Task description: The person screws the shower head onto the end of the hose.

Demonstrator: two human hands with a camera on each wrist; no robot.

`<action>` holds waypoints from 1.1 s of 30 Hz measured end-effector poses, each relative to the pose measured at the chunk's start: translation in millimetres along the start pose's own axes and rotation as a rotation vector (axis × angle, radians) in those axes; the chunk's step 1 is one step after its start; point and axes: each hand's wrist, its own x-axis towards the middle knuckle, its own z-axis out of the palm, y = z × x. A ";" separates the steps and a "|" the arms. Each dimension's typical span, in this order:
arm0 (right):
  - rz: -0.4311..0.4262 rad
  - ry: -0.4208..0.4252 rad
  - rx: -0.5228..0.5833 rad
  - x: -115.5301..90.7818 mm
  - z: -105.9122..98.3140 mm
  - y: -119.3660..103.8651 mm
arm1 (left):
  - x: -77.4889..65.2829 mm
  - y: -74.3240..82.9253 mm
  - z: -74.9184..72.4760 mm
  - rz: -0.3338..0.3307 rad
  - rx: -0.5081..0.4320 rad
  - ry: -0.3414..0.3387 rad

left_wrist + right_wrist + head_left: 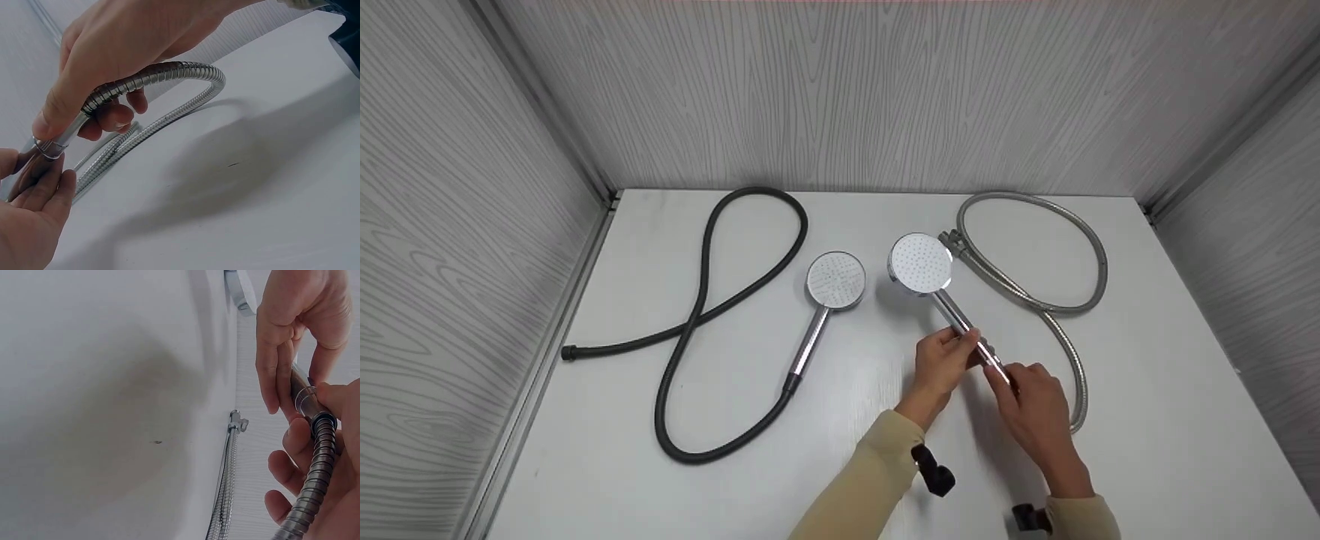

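A chrome hand shower with a white round face point(921, 262) is held above the table, its handle slanting down to the right. My left hand point(941, 364) grips that handle point(954, 313) around its lower part. Lower down, my right hand point(1035, 409) pinches the smooth metal nut point(308, 404) where the silver ribbed shower hose point(315, 492) meets the handle. Both hands nearly touch in the right wrist view. From the right hand, the hose curves back to the table in the left wrist view. Fingers partly hide the joint.
A second hand shower point(836, 281) lies to the left, joined to a looped black hose point(664, 390). The silver hose's coil point(1099, 255) rests at the back right, near a metal fitting point(952, 241). Grey wood-grain panels point(840, 97) enclose the white table point(607, 420).
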 end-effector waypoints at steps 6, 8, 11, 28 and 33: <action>0.001 0.005 0.005 -1.0 2.1 -0.1 | 0.3 -2.1 -3.1 -0.010 0.050 0.001; 0.005 -0.002 0.006 -1.6 2.8 0.0 | 0.8 -2.9 -3.9 -0.021 0.063 0.006; 0.019 -0.025 0.009 -3.4 4.2 0.7 | 1.4 -4.6 -5.3 -0.042 0.077 0.012; 0.117 -0.167 0.026 -8.5 14.9 4.6 | 4.9 -13.6 -16.4 -0.124 0.172 0.029; 0.114 -0.175 0.025 -8.4 16.9 4.4 | 4.7 -13.4 -18.8 -0.152 0.177 0.015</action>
